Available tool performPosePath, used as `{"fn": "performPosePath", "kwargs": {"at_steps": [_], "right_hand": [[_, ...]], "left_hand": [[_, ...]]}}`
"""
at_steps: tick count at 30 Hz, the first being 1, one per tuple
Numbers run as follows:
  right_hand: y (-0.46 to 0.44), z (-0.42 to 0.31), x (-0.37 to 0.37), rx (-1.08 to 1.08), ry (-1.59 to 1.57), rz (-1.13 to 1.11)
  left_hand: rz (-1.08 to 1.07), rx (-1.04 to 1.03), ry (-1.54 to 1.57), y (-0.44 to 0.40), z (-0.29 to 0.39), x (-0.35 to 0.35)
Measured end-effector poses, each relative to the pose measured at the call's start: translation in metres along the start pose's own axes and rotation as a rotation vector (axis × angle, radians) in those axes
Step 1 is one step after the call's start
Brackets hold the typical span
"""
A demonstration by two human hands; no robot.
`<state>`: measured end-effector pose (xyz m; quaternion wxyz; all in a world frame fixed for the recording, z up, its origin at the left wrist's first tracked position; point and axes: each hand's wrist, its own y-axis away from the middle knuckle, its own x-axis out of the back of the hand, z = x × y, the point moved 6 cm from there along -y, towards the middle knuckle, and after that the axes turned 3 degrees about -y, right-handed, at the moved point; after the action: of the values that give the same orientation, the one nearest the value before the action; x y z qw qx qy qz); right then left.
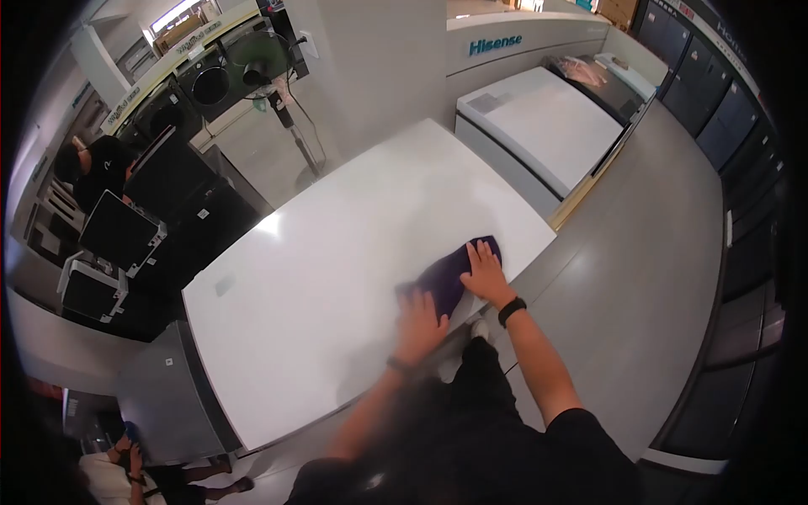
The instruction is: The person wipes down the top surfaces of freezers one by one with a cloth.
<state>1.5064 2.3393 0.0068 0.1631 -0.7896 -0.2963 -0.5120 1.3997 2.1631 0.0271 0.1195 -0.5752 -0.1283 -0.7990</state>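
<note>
A dark purple cloth [446, 273] lies bunched on a wide, glossy white top [311, 311], near its right front edge. My right hand [486, 273] presses flat on the cloth's far right end, fingers spread. On its near left end rests my left hand [421, 324], blurred by motion, its fingers stretched forward and apart. The part of the cloth under both palms is hidden. A black band circles my right wrist.
A white-lidded Hisense freezer [547, 122] stands beyond the right end, with a plastic bag [582, 71] on it. A fan [257, 63] stands at the back. Dark refrigerators [724, 126] line the right. Other people are at the far left and lower left.
</note>
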Motion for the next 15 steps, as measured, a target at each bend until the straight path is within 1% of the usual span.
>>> {"fn": "performPosePath", "kwargs": {"at_steps": [1,4,7,10,13,15], "right_hand": [[-0.010,0.002,0.001,-0.008,0.025,-0.028],[-0.049,0.018,0.007,-0.059,0.015,-0.085],[-0.086,0.033,0.023,-0.083,0.007,-0.092],[-0.116,0.047,0.026,-0.094,0.018,-0.114],[-0.152,0.064,0.034,-0.104,0.038,-0.125],[-0.169,0.074,0.037,-0.112,0.035,-0.156]], "left_hand": [[0.006,-0.010,-0.065,-0.006,0.004,-0.001],[0.109,0.017,-0.093,-0.028,0.022,0.001],[0.038,0.113,-0.090,-0.065,0.038,0.002],[-0.017,0.137,0.088,-0.098,0.054,0.009],[0.067,0.123,0.055,-0.132,0.072,-0.001],[0.231,0.075,-0.095,-0.151,0.086,-0.007]]}}
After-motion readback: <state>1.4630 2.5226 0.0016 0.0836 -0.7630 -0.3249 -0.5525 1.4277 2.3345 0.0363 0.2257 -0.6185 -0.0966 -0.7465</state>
